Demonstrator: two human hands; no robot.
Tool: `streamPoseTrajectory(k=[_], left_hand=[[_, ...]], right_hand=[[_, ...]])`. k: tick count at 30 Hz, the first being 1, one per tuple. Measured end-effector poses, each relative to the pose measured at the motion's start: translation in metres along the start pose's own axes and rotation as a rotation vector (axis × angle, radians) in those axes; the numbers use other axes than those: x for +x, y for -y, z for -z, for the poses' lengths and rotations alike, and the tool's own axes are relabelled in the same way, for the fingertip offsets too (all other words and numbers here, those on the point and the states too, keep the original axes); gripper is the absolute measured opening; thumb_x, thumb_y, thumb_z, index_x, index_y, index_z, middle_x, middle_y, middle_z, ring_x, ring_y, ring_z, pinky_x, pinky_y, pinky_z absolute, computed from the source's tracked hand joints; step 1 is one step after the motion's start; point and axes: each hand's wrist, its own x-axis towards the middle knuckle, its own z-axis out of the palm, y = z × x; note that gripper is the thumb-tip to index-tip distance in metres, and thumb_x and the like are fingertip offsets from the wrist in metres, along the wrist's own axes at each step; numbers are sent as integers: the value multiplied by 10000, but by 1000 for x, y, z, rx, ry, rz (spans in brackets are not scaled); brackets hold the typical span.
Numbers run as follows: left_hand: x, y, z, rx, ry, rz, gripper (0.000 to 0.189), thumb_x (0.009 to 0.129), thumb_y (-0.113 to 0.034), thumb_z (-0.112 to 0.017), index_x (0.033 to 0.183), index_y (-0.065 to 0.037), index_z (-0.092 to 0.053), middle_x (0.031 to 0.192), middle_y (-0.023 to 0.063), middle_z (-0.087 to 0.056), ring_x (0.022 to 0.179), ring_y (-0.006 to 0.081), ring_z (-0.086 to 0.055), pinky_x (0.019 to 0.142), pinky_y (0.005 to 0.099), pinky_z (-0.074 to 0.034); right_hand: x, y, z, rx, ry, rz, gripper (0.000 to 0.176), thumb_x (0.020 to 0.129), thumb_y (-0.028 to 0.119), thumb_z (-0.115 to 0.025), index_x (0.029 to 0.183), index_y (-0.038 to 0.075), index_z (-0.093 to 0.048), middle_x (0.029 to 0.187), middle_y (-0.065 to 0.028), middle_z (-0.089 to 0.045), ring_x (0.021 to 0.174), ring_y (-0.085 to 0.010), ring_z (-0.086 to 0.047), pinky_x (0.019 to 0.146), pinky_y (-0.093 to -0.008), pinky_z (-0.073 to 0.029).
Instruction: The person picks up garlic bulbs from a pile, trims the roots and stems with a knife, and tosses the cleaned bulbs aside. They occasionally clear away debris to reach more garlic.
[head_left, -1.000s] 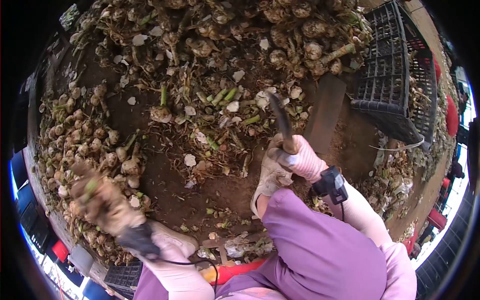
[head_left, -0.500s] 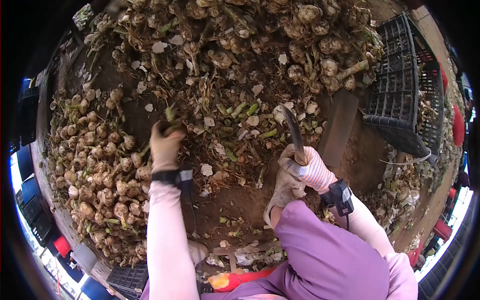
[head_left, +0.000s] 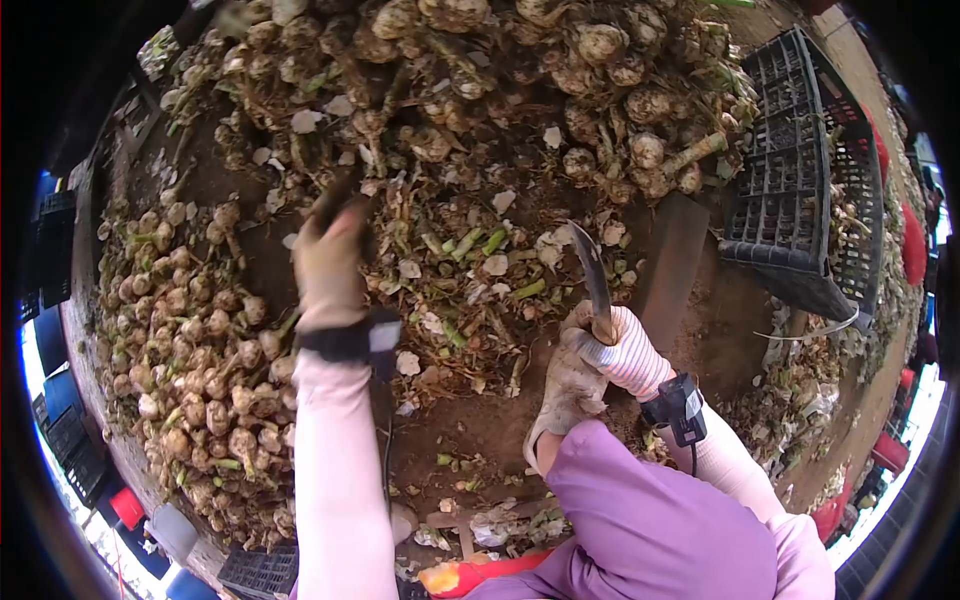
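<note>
My right hand, in a striped glove, is closed round the handle of a curved knife, its dark blade pointing up. It rests by my knee, over a pale shoe. My left hand, gloved, reaches forward over the ground between two heaps, its fingers smeared by motion. I cannot make out whether anything is in them. To its left lies a heap of trimmed garlic bulbs. Ahead is a pile of garlic with long stalks, dirty and with dry roots. Cut stalks and peelings litter the middle.
A black plastic crate stands tilted at the right, beside a flat brown board. Another dark crate is at the lower left. Below, a red and yellow object lies near my purple-clad leg.
My left hand has moved forward, away from me, toward the stalked garlic. My right hand still holds the knife in nearly the same place. The view has shifted slightly.
</note>
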Motion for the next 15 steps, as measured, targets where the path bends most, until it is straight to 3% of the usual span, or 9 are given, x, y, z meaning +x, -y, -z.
streamPoseTrajectory(k=[2,5,8,9,11,12,13,14,15], left_hand=[[51,37,-53,-24,124,-222,379,809,-62,-638,1175,-16,-551,870,34,-625,743,78,-522,661,203,-433],[70,29,-94,280,-2,-86,337,790,-23,-619,1125,-7,-578,909,36,-619,768,90,-518,692,223,-431],[62,29,-79,179,14,-191,292,822,-134,-607,1089,-17,-601,891,31,-631,776,96,-555,727,235,-435],[59,37,-65,214,66,-320,278,850,-134,-563,1101,-19,-590,914,35,-629,779,100,-564,716,230,-437],[8,29,-50,44,248,-330,269,899,-103,-440,1132,-18,-544,972,73,-604,861,148,-578,736,254,-465],[-11,15,-38,-214,511,-56,297,925,-143,-391,1165,-15,-510,957,89,-597,884,175,-580,746,261,-470],[-30,18,-42,257,274,-384,309,934,-219,-382,1133,-13,-498,937,71,-596,831,166,-584,719,249,-468],[-55,15,-43,-97,333,-136,258,897,-206,-471,1061,-14,-524,916,47,-588,781,139,-569,695,238,-467],[-73,6,-45,-207,356,55,266,850,-142,-519,1072,5,-521,884,30,-557,741,115,-532,679,237,-453]], right_hand=[[-2,-2,5,32,-36,22,112,795,110,-631,861,21,-610,690,24,-551,645,-52,-464,593,-243,-410],[-5,-7,14,56,-75,-33,102,798,102,-625,858,21,-609,695,20,-556,645,-53,-460,590,-248,-408],[-3,-7,15,71,-100,37,95,796,97,-621,852,21,-608,701,12,-572,658,-64,-477,607,-250,-420],[-2,-8,15,56,-100,50,93,796,96,-619,854,24,-609,700,9,-576,667,-66,-483,617,-251,-424],[0,-5,13,-64,-99,69,131,783,122,-620,873,28,-611,678,-30,-587,645,-89,-522,614,-271,-444],[3,-4,10,-62,-91,67,131,783,122,-620,873,28,-611,678,-30,-587,645,-89,-522,614,-271,-444],[6,-3,7,-166,-82,157,119,787,126,-626,852,31,-597,614,-16,-519,588,-82,-466,559,-265,-411],[9,-2,4,-271,-74,247,116,790,131,-631,832,35,-583,550,-2,-451,531,-75,-410,504,-259,-377],[8,8,2,-325,-60,278,143,750,130,-636,837,32,-579,565,-69,-474,515,-151,-455,520,-286,-409]])
